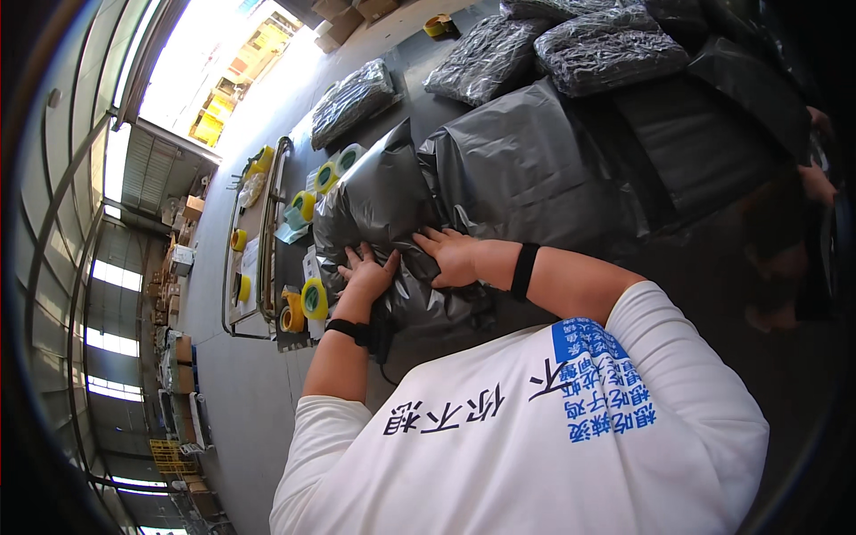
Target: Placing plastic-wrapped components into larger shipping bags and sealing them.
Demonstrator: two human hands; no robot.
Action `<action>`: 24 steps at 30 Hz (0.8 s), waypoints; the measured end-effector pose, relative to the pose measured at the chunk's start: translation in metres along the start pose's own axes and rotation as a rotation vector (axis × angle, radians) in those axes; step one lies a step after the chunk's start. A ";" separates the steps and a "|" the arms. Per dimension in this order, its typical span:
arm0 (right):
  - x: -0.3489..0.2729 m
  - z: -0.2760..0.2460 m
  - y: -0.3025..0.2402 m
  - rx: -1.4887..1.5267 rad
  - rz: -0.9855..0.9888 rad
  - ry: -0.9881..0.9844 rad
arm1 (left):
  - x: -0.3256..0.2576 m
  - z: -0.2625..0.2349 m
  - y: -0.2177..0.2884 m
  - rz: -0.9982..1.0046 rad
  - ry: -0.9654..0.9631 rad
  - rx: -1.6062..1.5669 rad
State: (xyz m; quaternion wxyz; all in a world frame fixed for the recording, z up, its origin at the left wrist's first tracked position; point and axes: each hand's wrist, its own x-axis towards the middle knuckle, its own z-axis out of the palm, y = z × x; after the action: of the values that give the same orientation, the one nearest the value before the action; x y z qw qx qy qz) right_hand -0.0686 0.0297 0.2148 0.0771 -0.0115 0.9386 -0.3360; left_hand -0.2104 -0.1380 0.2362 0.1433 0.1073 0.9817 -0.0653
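Note:
A puffy dark grey plastic mailing bag [370, 201] lies on the table in front of me. My left hand [367, 274] rests on its near part with the fingers spread. Beside it, my right hand [453, 257] lies flat on the same bag, fingers stretched toward the left hand. The thumb of the left hand comes close to the right fingertips. The near end of the bag is creased beneath both hands, and its contents are hidden. Touching its right side is a larger stack of grey plastic bags [526, 169].
Rolls of tape [314, 299] stand along the table's left edge. Clear-wrapped dark bundles [611, 49] lie at the back, another wrapped bundle [355, 100] at the far left. A metal-framed cart [267, 259] stands left of the table. Another person's hand [816, 185] shows at the right.

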 end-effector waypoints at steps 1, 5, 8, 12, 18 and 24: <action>-0.008 -0.001 0.001 0.001 0.010 0.043 | -0.001 0.000 0.001 0.011 -0.002 0.012; -0.055 -0.016 0.015 0.059 -0.095 0.194 | 0.000 0.001 -0.008 0.076 0.002 0.033; -0.103 -0.042 0.056 0.095 -0.106 0.317 | -0.003 -0.010 -0.017 0.099 -0.054 0.006; -0.186 -0.085 0.132 0.115 -0.027 0.564 | 0.002 -0.068 -0.065 0.654 -0.369 0.488; -0.321 -0.118 0.274 -0.162 0.600 0.727 | -0.060 -0.159 0.092 0.449 -0.047 -0.004; -0.396 -0.134 0.352 -0.293 0.781 0.717 | -0.105 -0.133 0.336 0.930 -0.358 -0.199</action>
State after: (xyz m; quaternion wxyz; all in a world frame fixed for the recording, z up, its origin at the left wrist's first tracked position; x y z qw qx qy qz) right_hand 0.3128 0.4153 0.1489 -0.1310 0.4423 0.8775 -0.1309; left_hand -0.0702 0.1886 0.3604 0.3326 0.5058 0.7917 0.0820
